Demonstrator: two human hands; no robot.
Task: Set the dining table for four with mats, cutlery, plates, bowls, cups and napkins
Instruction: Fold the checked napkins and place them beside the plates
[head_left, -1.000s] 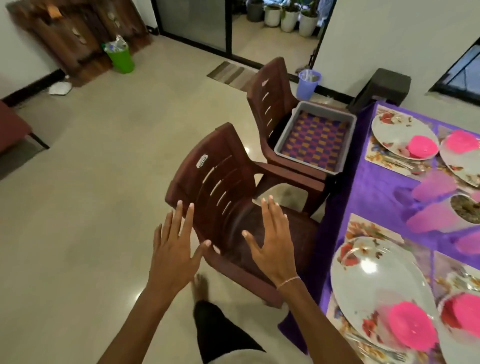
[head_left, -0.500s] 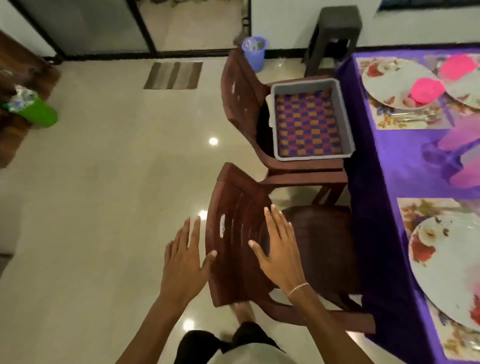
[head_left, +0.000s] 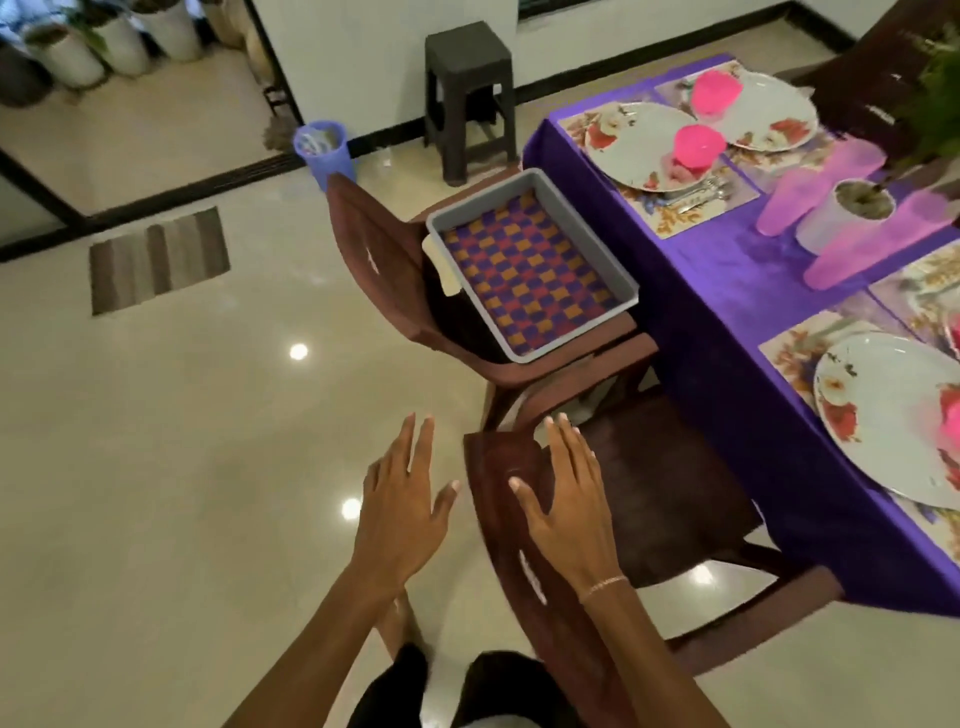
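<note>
The dining table (head_left: 737, 291) under a purple cloth fills the right side. On it lie floral mats, white flowered plates (head_left: 636, 145) with pink bowls (head_left: 698, 145), cutlery (head_left: 698, 189) and several pink cups (head_left: 841, 254). A nearer plate (head_left: 883, 410) sits at the right edge. My left hand (head_left: 402, 506) hovers flat over the floor, left of the near brown chair (head_left: 639, 499). My right hand (head_left: 569, 499) is spread open above that chair's backrest. Neither hand holds anything.
A second brown chair (head_left: 379, 270) carries a grey tray (head_left: 535, 265) lined with a checked cloth. Behind stand a dark stool (head_left: 467, 93), a blue bin (head_left: 322, 150) and a striped doormat (head_left: 158, 257). A white plant pot (head_left: 852, 213) stands among the cups.
The view has swung right and closer to the table. Both hands stay spread and empty; the near chair now sits directly under my right hand.
</note>
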